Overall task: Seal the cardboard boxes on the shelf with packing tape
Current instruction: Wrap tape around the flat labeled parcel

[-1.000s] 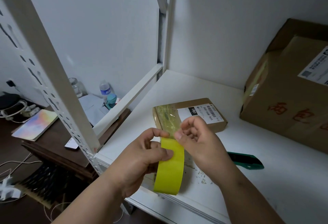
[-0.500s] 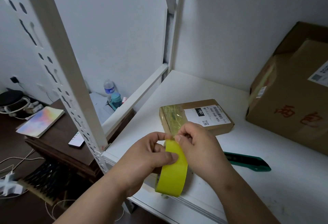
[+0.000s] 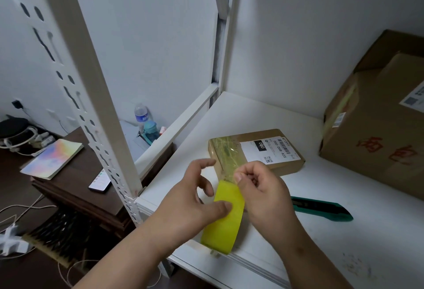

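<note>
On the white shelf (image 3: 263,114), the left hand (image 3: 190,206) holds the tape roll (image 3: 223,217) while the right hand's (image 3: 261,188) grip pinches its free end, which could fold and stick to itself.

The light is soft and a bit dim. The white shelf (image 3: 263,119) looks brightest. Left of the shelf and lower down, the room is dark. The shelf's straight posts look bent. Both hands look a little blurry.

Plain white walls (image 3: 298,32), white slotted metal shelving upright (image 3: 75,77), dark wooden desk (image 3: 75,181) at left, dim floor
</note>
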A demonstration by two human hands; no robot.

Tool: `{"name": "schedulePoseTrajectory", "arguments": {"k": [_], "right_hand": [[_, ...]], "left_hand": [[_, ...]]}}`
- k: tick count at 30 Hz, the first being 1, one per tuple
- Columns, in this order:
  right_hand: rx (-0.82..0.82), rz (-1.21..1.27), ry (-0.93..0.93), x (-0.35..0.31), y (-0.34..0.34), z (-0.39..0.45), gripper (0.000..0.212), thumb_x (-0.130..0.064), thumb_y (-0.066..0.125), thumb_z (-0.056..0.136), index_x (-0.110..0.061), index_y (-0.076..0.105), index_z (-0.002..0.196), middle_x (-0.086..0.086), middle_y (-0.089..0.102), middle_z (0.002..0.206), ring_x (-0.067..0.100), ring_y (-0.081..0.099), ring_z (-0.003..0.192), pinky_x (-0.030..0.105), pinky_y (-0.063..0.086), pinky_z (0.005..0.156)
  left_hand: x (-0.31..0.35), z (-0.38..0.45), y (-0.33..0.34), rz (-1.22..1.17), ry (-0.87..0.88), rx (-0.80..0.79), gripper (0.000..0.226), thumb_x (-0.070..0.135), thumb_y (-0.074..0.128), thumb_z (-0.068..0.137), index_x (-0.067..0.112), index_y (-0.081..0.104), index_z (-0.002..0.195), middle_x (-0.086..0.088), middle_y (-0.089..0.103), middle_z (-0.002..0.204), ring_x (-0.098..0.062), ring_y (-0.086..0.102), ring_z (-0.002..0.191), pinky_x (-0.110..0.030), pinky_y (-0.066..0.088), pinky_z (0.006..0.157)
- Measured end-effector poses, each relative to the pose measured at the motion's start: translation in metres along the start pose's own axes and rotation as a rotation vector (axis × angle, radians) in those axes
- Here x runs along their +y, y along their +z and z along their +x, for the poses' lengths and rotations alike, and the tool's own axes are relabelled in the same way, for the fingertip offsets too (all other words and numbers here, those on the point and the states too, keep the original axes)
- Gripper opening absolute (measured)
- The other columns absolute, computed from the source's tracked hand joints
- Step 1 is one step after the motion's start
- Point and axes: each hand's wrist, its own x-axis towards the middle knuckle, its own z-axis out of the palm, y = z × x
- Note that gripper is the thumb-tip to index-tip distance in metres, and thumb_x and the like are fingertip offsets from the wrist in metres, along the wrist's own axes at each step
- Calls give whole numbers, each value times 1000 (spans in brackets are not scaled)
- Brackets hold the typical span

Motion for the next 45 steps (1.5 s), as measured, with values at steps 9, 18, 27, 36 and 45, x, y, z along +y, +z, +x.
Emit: {"name": "schedulePoseTrajectory", "arguments": {"k": [9, 18, 27, 36, 45], "right_hand": [[-117, 262, 96, -14, -10, 2, 24, -5, 57, 96, -26, 50, 105, 5, 61, 70, 11, 58, 67, 31, 49, 65], [-126, 52, 100, -19, -15, 4, 21, -6, 72, 84, -26, 69, 88, -5, 58, 76, -3, 51, 65, 14, 49, 64], [-100, -107, 107, -25, -14, 5, 26, -12, 70, 87, -35, 65, 98, -10, 58, 78, -8, 54, 68, 9, 46, 63], [-98, -231, 11, -25, -15, 2, 29, -11, 66, 88, -39, 61, 82, -11, 59, 88, -2, 54, 82, 6, 42, 64], [21, -305, -94, -15, -9, -2, 11, -24, 70, 84, -32, 70, 75, -19, 44, 106, 8, 50, 104, 29, 42, 87]], "left_hand": [[0, -1, 3, 2, 69, -81, 54, 36, 69, 70, 54, 46, 116, 13, 51, 93, -16, 44, 55, -25, 41, 54], [-5, 3, 1, -10, 62, -50, 48, 40, 70, 69, 53, 54, 113, 12, 53, 93, -10, 43, 54, -20, 39, 55], [-6, 5, 3, -21, 28, -65, 53, 42, 69, 68, 44, 57, 120, 5, 56, 94, -11, 46, 59, -21, 40, 58], [-7, 3, 4, -143, 2, -137, 53, 46, 75, 62, 43, 63, 114, -7, 55, 95, -18, 51, 69, -35, 46, 69], [-12, 4, 6, -151, 3, -110, 54, 51, 73, 57, 49, 62, 110, 8, 55, 79, -17, 54, 68, -37, 50, 69]]}}
